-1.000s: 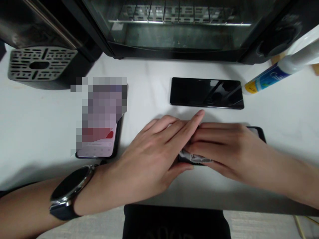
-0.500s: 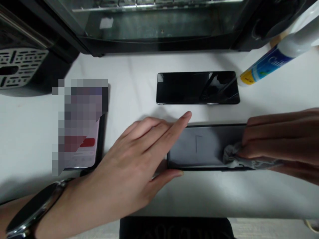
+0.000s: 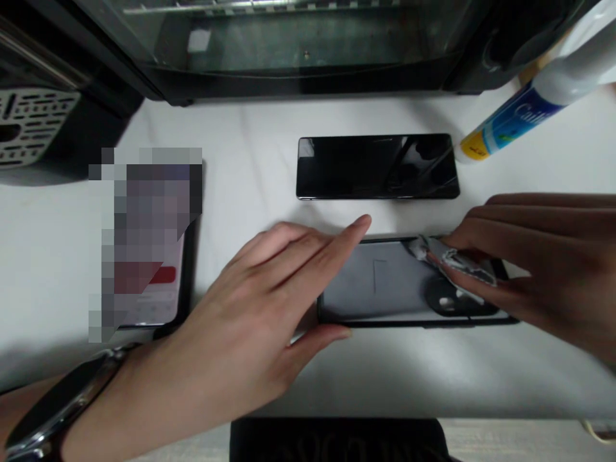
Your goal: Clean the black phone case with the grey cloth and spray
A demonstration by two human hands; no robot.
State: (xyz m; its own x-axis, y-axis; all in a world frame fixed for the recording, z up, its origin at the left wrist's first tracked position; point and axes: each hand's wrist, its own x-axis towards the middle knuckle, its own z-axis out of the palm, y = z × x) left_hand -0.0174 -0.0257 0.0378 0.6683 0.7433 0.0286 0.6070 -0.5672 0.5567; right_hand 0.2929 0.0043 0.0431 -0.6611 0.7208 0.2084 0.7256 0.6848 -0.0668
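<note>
A phone case (image 3: 356, 282) with a see-through back and black rim lies flat on the white table, its camera cutout toward the right. My left hand (image 3: 269, 295) braces the case's left end, thumb along the near edge and fingers over the far edge. In my right hand (image 3: 539, 256) a crumpled grey cloth (image 3: 462, 263) is pinched and pressed to the case's far edge, above the cutout. Just beyond the case lies a black phone (image 3: 378, 167), screen up.
Left of my hand lies another phone (image 3: 163, 301) with its screen lit, partly blurred out. A glass-fronted oven (image 3: 298, 83) stands at the back, with a black appliance (image 3: 72, 141) to its left. A spray can (image 3: 514, 122) is at the right.
My right hand has moved the cloth up to the case's far edge, uncovering the camera cutout. The left hand keeps its place on the case.
</note>
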